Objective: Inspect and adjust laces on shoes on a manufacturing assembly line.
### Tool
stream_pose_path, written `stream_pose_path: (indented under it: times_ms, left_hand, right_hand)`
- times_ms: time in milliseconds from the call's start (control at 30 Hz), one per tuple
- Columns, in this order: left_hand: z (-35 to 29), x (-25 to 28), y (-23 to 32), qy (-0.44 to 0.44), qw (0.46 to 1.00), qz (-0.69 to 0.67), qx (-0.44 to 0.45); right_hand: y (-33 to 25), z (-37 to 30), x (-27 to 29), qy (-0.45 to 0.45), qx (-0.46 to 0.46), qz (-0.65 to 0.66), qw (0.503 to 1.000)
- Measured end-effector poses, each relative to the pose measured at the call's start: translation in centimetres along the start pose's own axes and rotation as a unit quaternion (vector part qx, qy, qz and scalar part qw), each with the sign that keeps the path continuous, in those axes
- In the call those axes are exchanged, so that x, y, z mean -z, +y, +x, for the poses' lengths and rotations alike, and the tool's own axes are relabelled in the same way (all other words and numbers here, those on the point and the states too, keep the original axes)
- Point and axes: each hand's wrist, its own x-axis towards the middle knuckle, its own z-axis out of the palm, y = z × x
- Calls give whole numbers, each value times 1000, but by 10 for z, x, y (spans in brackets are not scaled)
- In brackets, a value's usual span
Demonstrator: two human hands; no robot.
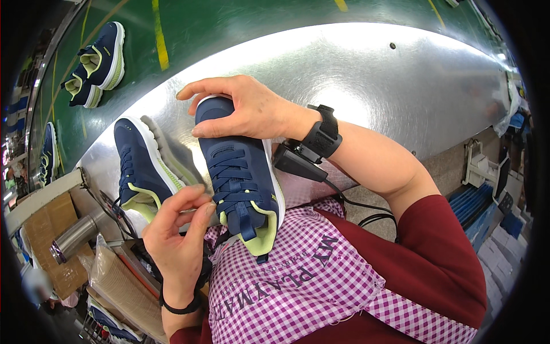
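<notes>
A navy lace-up sneaker [232, 166] with a pale green lining and white sole rests at the metal table's near edge, toe away from me, its heel against my apron. From the right, my right hand [243, 112] spans its toe, thumb on the upper and fingers curved over the far tip. My left hand [180, 229] is closed in a pinch beside the laces, at the shoe's left side. What its fingertips hold, if anything, is too small to make out. Left of it, a matching sneaker [137, 155] lies on the table, apart from the first.
Beyond the metal table [401, 74] runs a green surface [195, 23] with yellow lines, carrying a pair of navy sneakers [103, 57] and another shoe [48, 152]. A metal cylinder [74, 238] and cardboard [48, 229] stand at lower left. A black cable [361, 203] hangs from my right wrist device.
</notes>
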Motion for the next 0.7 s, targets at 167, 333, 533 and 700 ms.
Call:
stream_pose_path:
  times_ms: [167,333,533,700]
  left_hand:
    - [2,1,5,-14,999,-22,44]
    - [11,5,5,-51,997,58,-21]
    - [8,-2,6,22,952,243,-182]
    - [4,-5,2,69,929,285,-224]
  right_hand:
    - [-1,1,0,-2,7,-14,1000]
    - [-2,1,-2,-5,9,-23,1000]
    - [-3,3,-7,-5,4,-27,1000]
    - [-2,5,-11,-4,-2,-28,1000]
